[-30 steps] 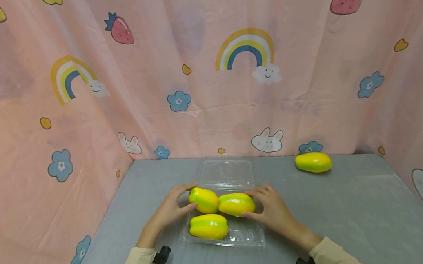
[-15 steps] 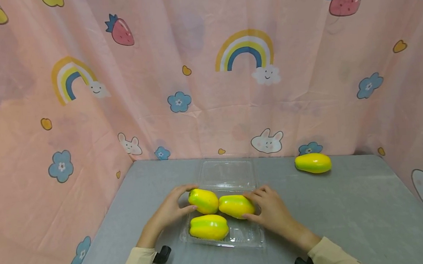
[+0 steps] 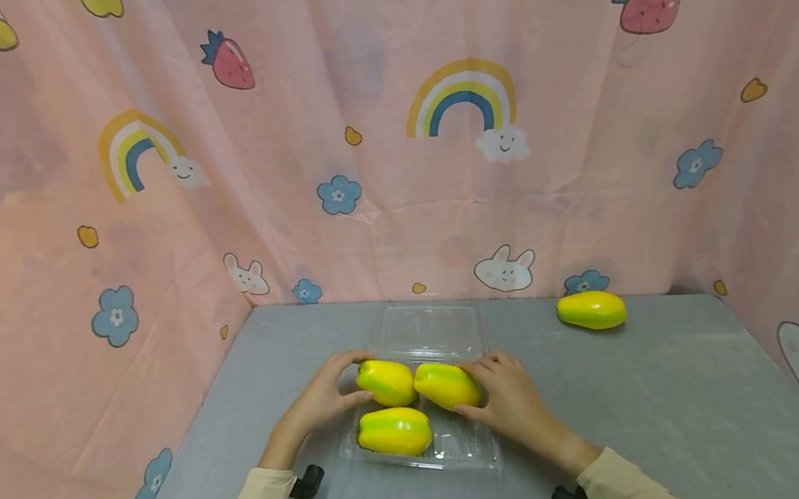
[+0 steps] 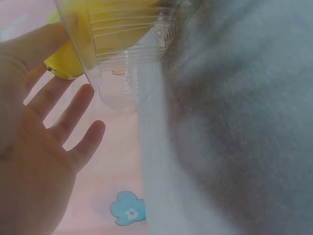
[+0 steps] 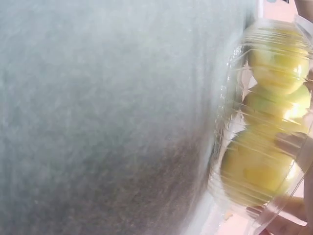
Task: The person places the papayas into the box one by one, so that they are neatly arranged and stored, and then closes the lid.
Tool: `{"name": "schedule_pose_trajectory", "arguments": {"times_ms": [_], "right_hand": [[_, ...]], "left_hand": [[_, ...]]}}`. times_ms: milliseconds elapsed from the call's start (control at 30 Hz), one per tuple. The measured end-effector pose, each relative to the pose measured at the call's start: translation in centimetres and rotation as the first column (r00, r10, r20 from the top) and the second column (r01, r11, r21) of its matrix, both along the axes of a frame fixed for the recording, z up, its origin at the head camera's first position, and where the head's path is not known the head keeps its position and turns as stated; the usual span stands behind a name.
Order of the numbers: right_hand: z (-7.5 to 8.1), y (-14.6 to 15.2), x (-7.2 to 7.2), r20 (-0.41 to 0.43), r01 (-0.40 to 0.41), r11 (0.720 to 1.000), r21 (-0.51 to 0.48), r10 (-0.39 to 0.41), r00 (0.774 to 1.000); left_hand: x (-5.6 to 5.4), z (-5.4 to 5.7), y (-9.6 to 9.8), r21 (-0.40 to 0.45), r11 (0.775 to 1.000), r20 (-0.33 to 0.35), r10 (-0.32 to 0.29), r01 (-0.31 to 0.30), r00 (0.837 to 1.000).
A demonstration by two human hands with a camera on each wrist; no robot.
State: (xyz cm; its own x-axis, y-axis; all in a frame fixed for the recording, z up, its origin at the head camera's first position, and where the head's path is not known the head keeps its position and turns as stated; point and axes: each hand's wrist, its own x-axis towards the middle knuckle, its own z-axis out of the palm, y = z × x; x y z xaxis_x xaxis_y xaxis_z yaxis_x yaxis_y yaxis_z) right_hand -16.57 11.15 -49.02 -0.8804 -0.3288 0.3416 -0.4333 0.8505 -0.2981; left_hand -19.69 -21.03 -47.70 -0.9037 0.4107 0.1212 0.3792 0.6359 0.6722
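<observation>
Your left hand [image 3: 322, 398] spans the outer end of a glossy yellow-green, ribbed, oblong fruit [image 3: 386, 383], thumb on the near side and a finger over the far side, the outermost fingers spread loosely in the left wrist view, while your right hand [image 3: 510, 400] curls thumb and fingers round the outer end of a second yellow-green, smooth-skinned, oblong fruit [image 3: 447, 387], gripped in a moderately wide pinch. You hold each fruit by its outer end, probably because the inner ends meet nose to nose and leave no room for fingers between. The right-hand fruit sits slightly askew, likely for want of length across the shallow clear-plastic tray [image 3: 455, 440] that contains the pair along its far side. Nearer you, a third yellow-green, ribbed fruit [image 3: 394, 433] lies crosswise in the tray's left part. Behind, the clear-plastic lid [image 3: 429, 331] lies folded back, giving both hands access from above. Farther right, a fourth yellow-green, oblong fruit [image 3: 592, 311] rests on the grey table [image 3: 659, 386], before a pink printed curtain [image 3: 578, 214]
</observation>
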Motion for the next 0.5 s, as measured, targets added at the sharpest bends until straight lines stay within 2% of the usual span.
{"name": "schedule_pose_trajectory", "arguments": {"times_ms": [300,500], "right_hand": [[-0.09,-0.26,-0.11,-0.048,0.0,1.0,0.01,0.001,0.999],[-0.37,-0.14,-0.26,-0.051,-0.018,1.0,0.0,0.018,0.999]], "left_hand": [[-0.12,0.16,0.1,-0.002,1.0,0.002,-0.016,0.016,1.0],[-0.22,0.09,0.12,-0.005,1.0,0.01,-0.016,0.016,1.0]]}}
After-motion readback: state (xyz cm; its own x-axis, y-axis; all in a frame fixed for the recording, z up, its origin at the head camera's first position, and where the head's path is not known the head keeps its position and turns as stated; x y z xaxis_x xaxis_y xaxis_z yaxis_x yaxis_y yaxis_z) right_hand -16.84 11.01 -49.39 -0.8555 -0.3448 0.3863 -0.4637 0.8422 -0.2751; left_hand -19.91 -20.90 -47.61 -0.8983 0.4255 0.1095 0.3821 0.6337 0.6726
